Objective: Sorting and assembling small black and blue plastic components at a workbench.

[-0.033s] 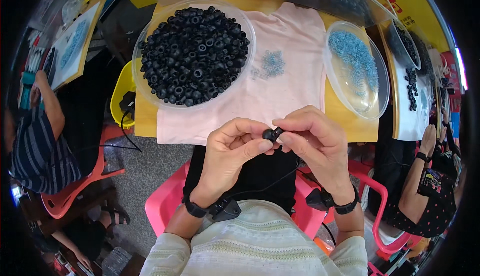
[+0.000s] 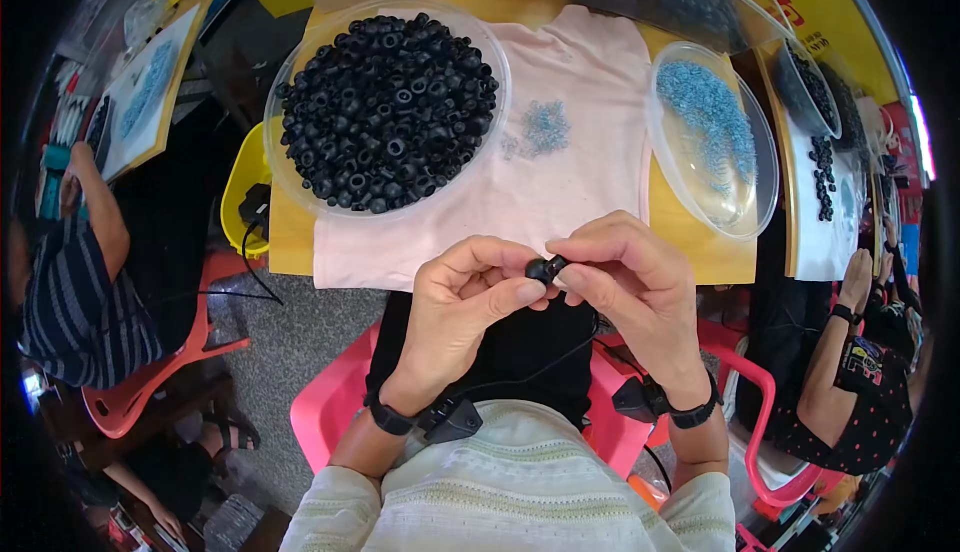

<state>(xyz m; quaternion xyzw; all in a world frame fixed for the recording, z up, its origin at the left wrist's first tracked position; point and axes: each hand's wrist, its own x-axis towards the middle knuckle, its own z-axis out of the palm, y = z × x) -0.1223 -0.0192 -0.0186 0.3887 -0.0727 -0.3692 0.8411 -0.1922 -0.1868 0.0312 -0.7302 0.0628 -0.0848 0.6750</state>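
A small black piece point(image 2: 538, 270), rounded at one end, sits over the near edge of the pink cloth point(image 2: 600, 177), between two hands. The left hand point(image 2: 462, 287) pinches its rounded end in thumb and fingertips; the right hand point(image 2: 640, 277), likewise in a narrow pinch, grips the slimmer end. Whether it is one part or two joined cannot be told. Being smooth-looking and mostly covered by fingers, it could slip if pressed off-axis, probably falling onto the lap.

Counted outward: two hands; one cloth; one loose cluster of clear-blue bits point(image 2: 546, 126) upon it; one round tub point(image 2: 304, 182) of black parts point(image 2: 390, 112), at left; one oval tray point(image 2: 685, 169) of similar blue bits, at right. Individual parts and bits are too numerous to count. Two dark wristbands point(image 2: 393, 419), one per wrist.
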